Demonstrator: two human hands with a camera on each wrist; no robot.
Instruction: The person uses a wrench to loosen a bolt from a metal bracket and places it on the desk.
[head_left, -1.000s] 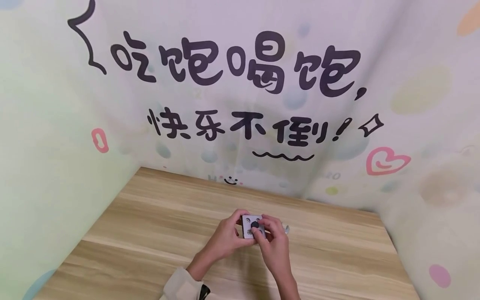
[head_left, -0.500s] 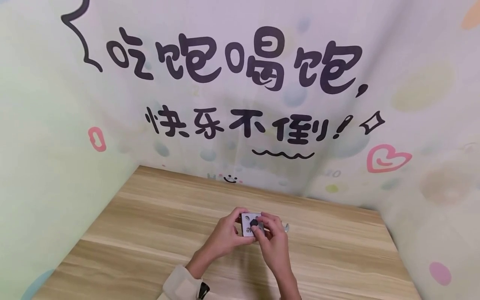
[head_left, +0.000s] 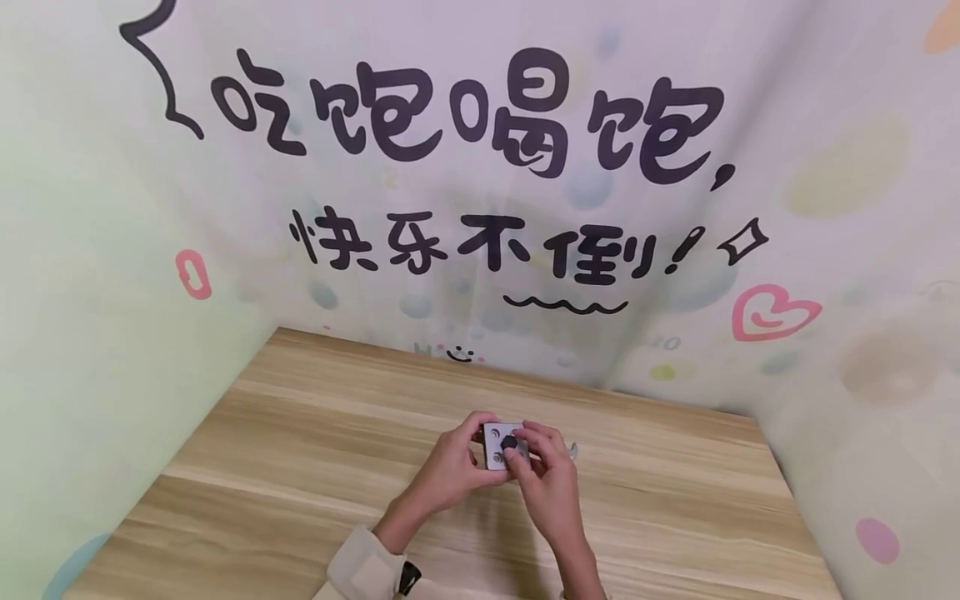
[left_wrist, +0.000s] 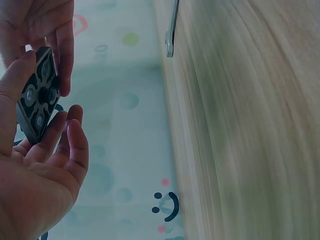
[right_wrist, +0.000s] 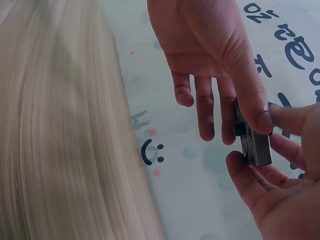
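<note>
My left hand point(head_left: 452, 467) grips a small square metal block point(head_left: 494, 458) by its edges, above the table. The block has several round holes. At its middle sits a black hexagonal bolt head point(head_left: 509, 442), pinched between the thumb and fingers of my right hand point(head_left: 553, 492). The left wrist view shows the block's other face point(left_wrist: 37, 95), dark and recessed, with a short stud point(left_wrist: 48, 95) at its centre. Seen from the right wrist, the right thumb overlaps the block point(right_wrist: 257, 145) and partly hides it, while left fingers support its lower edge.
A metal open-ended wrench point(left_wrist: 172, 30) lies on the wooden table point(head_left: 315, 433), mostly hidden behind my right hand in the head view. A printed cloth wall point(head_left: 480, 183) rises at the table's back edge, with more cloth at both sides.
The head view has tilted slightly. Both hands stay on the block in nearly the same place; the right fingers shift a little and the bolt head appears at a slightly different angle.
</note>
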